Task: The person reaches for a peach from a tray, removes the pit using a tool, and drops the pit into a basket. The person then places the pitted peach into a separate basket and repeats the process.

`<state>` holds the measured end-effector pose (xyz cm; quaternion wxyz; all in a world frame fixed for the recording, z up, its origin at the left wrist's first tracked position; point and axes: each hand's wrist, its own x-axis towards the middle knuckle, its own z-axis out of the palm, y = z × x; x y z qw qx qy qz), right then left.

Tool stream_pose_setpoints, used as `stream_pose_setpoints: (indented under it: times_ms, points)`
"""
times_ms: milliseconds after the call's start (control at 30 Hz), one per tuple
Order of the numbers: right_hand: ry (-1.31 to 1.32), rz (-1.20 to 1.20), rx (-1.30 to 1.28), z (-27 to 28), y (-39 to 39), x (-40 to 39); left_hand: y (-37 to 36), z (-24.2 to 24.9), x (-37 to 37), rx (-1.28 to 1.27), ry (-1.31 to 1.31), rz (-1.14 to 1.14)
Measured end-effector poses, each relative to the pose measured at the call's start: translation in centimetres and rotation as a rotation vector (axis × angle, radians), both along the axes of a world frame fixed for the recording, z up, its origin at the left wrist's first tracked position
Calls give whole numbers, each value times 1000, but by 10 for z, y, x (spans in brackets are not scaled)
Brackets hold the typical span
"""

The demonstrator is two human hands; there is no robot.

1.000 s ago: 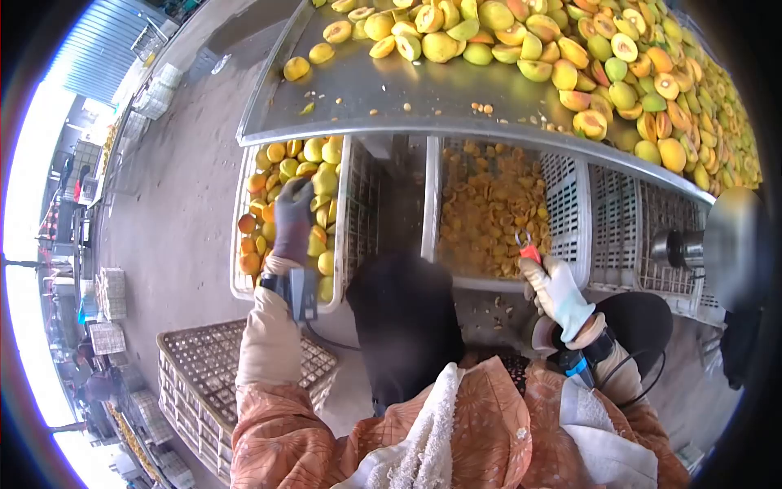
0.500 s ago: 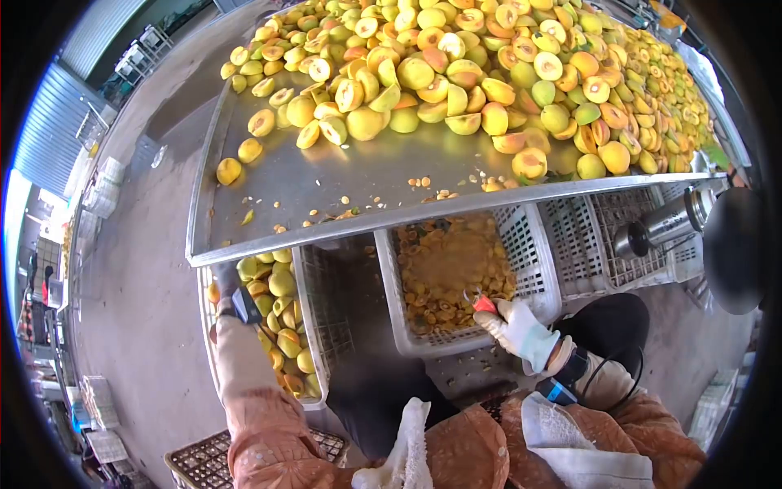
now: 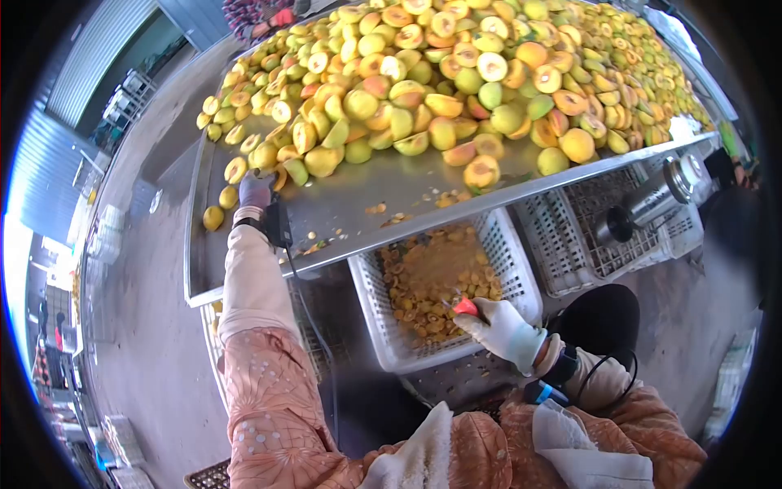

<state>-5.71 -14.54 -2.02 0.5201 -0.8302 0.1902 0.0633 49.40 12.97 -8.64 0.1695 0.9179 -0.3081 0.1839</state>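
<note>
My left hand [image 3: 257, 189], in a grey glove, reaches over the metal table [image 3: 350, 191] to the near left edge of a big heap of halved yellow fruit [image 3: 358, 104]. Its fingers touch the fruit there, but their tips are hard to make out. A white glove covers my right hand [image 3: 507, 332], which is closed round a small tool with a red handle [image 3: 465, 306]. This hand is above the near right rim of a white crate [image 3: 379, 336] that contains small brown and orange pieces.
To the right, under the table edge, are more crates [image 3: 562, 244] with a metal cylinder [image 3: 648, 202] over them. Another crate, partly hidden, stands below my left arm. A person's red-gloved hand [image 3: 282, 17] shows beyond the heap.
My left hand has moved up from the crate of fruit below the table to the heap's edge. My right hand stays near the crate with the tool. The camera view has shifted.
</note>
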Motion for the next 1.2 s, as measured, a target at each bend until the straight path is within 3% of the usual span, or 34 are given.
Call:
stream_pose_setpoints:
  times_ms: [33, 167, 233, 300, 367, 433, 467, 500, 567, 600, 633, 700, 733, 767, 833, 867, 900, 967, 1000, 1067, 1200]
  points:
    - [-26, 10, -23, 2, -1, -2, -23, 28, -32, -185, 331, 84]
    - [-53, 0, -29, -2, -6, -10, -29, 67, -96, -48, 456, 114]
    - [49, 15, -2, 20, -8, -10, -33, 94, -157, -501, 931, 70]
    - [-78, 14, -5, 24, -11, -15, -45, 128, -234, -851, 1097, -73]
    - [-215, 93, 6, 4, -10, -17, -62, 130, -322, -1113, 1286, -62]
    - [-124, 38, 144, 12, -1, -18, -86, 133, -389, -1076, 1208, -7]
    - [-136, 49, 143, 13, 1, -20, -94, 119, -406, -1089, 1219, -121]
    - [-152, 56, 138, 14, 3, -22, -92, 109, -415, -949, 1301, -123]
    - [-149, 43, 152, 16, 6, -27, -101, 97, -437, -972, 1436, -99]
    - [-124, 49, 168, 20, 7, -29, -101, 85, -446, -887, 1271, -386]
    - [-102, 57, 186, 22, 8, -31, -104, 80, -454, -885, 1281, -386]
    - [-119, 51, 175, 21, 9, -34, -113, 75, -468, -768, 1025, -302]
    - [-139, 58, 164, 20, 8, -34, -115, 70, -473, -538, 662, -314]
    - [-159, 67, 151, 19, 8, -35, -115, 64, -474, -540, 665, -315]
    - [-123, 71, 177, 20, 7, -33, -117, 51, -471, -461, 401, -329]
    - [-89, 74, 206, 20, 9, -33, -119, 50, -471, -618, 602, -360]
    - [-87, 74, 206, 19, 9, -33, -120, 49, -471, -618, 603, -359]
    - [-126, 53, 232, 16, 10, -32, -126, 52, -474, -540, 370, -426]
    - [-123, 52, 231, 13, 11, -32, -134, 61, -479, -541, 373, -427]
    - [-204, -5, 281, 8, 16, -32, -149, 79, -491, -938, 841, -341]
    - [-127, -15, 228, 6, 23, -29, -158, 79, -494, -1103, 916, -143]
